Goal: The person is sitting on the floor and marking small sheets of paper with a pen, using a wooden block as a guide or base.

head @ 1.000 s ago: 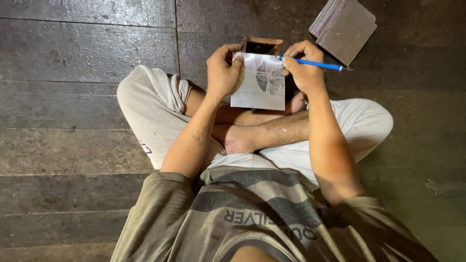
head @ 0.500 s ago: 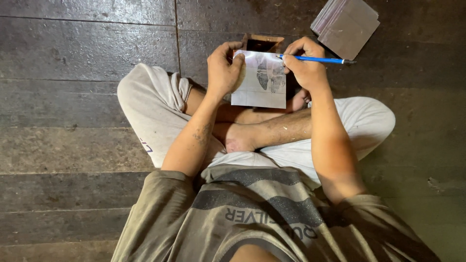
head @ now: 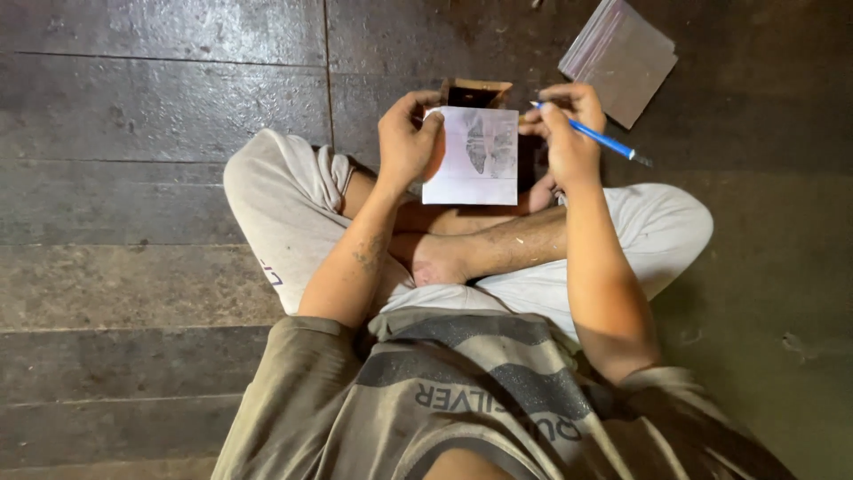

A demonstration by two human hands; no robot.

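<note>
The left hand (head: 404, 142) has its grip closed on the left edge of a white paper sheet (head: 471, 158), thumb pressed on its face; the sheet bears a grey smudged drawing. The right hand (head: 569, 133), at three o'clock from the sheet, pinches a blue pen (head: 597, 136) whose tip points toward four o'clock, fingers touching the sheet's right edge. Behind the sheet, at twelve o'clock, the top of a small brown wooden block (head: 476, 92) shows. The person sits cross-legged on a dark plank floor (head: 160, 107). At one o'clock lies a grey flat stack (head: 622, 58), well apart.
</note>
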